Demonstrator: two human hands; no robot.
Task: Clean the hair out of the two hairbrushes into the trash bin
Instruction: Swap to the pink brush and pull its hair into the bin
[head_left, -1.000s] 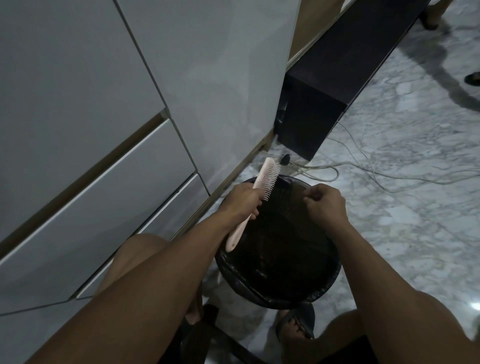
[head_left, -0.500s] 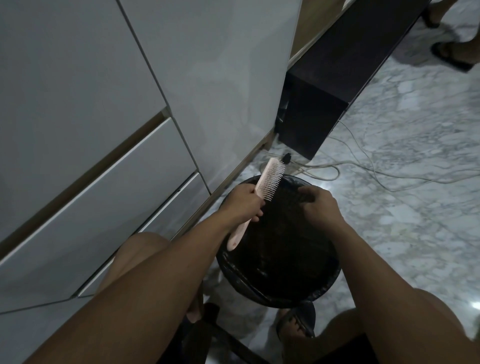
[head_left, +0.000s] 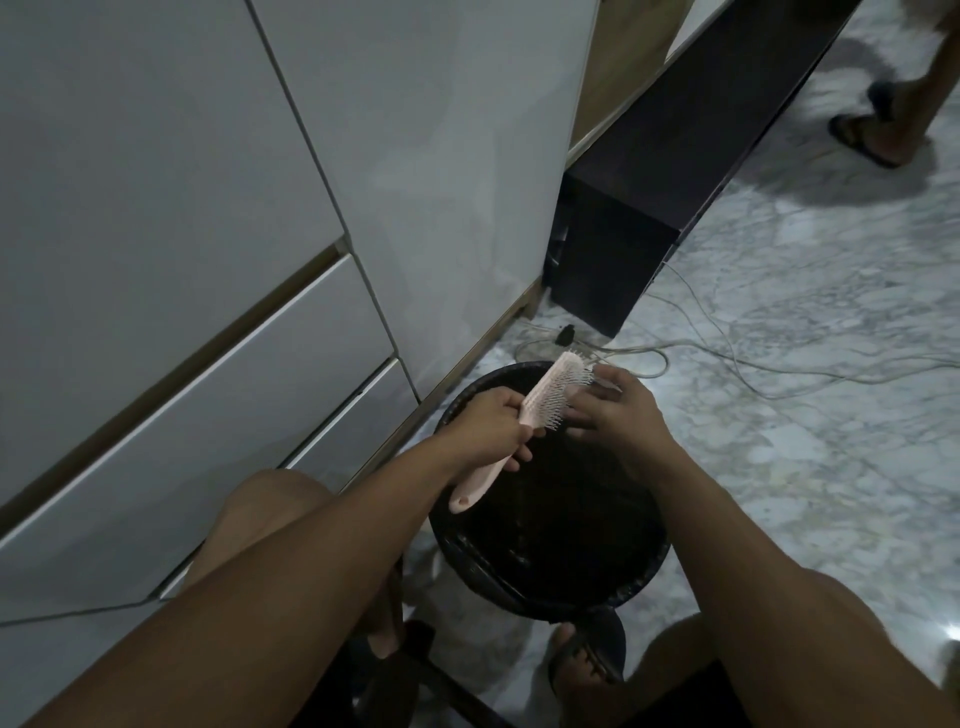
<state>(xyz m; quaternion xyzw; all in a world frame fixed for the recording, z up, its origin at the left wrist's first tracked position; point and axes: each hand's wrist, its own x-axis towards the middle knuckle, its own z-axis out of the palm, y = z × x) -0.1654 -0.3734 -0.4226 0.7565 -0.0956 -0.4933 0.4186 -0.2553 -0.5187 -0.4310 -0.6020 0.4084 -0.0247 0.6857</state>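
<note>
A pale pink hairbrush (head_left: 545, 397) is held over a round black trash bin (head_left: 639, 571) on the floor. My left hand (head_left: 491, 426) grips the brush at the neck, its handle pointing down toward me and its bristles facing right. My right hand (head_left: 618, 410) is against the bristles near the brush's far end, fingers spread and touching them. Whether any hair is between those fingers is too small to tell. A second hairbrush is not in view.
White cabinet doors and drawers (head_left: 260, 260) stand close on the left. A dark box-shaped unit (head_left: 613, 260) sits behind the bin, with loose cables (head_left: 727, 358) across the marble floor. Another person's sandalled foot (head_left: 867, 135) is at the top right. My knees flank the bin.
My right hand has moved from the bin's far rim up to the brush's bristles. The left hand tilted the brush head slightly right. The other person's feet came closer.
</note>
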